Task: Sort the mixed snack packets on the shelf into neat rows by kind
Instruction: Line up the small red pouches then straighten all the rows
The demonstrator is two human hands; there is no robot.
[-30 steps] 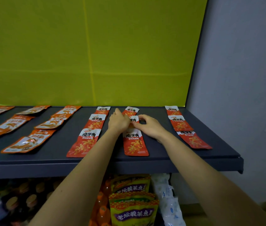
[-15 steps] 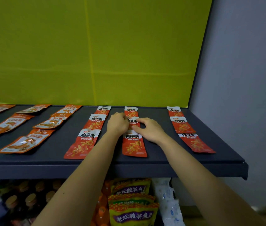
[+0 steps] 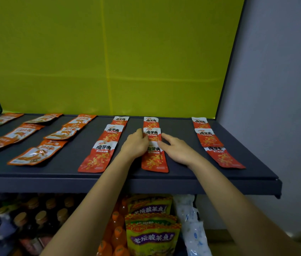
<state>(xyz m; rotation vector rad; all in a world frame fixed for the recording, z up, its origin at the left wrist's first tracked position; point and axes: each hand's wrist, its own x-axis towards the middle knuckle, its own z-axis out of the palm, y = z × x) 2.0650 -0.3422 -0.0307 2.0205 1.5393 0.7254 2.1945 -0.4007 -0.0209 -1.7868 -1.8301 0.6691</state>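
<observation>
Red-and-white snack packets lie in three columns on the dark shelf point(image 3: 164, 183). In the middle column are a back packet point(image 3: 151, 123), a middle packet point(image 3: 153, 135) and a front packet point(image 3: 155, 160), each overlapping the one behind. My left hand point(image 3: 135, 145) pinches the middle packet's left edge. My right hand point(image 3: 178, 149) holds its right lower edge, fingers spread over the front packet's top. Another red column point(image 3: 99, 157) lies to the left and one point(image 3: 223, 157) to the right. Orange-and-silver packets point(image 3: 35, 154) fill the shelf's left part in looser rows.
A yellow-green back panel point(image 3: 109, 61) closes the shelf behind, and a grey wall point(image 3: 275, 108) stands on the right. Below the shelf are green-yellow bags point(image 3: 151, 237), orange-capped bottles point(image 3: 35, 218) and white-blue packs point(image 3: 192, 230).
The tilted back packet of the middle column now lies straight. Both hands have drawn slightly toward me, uncovering the middle packet, which sits in line with the column.
</observation>
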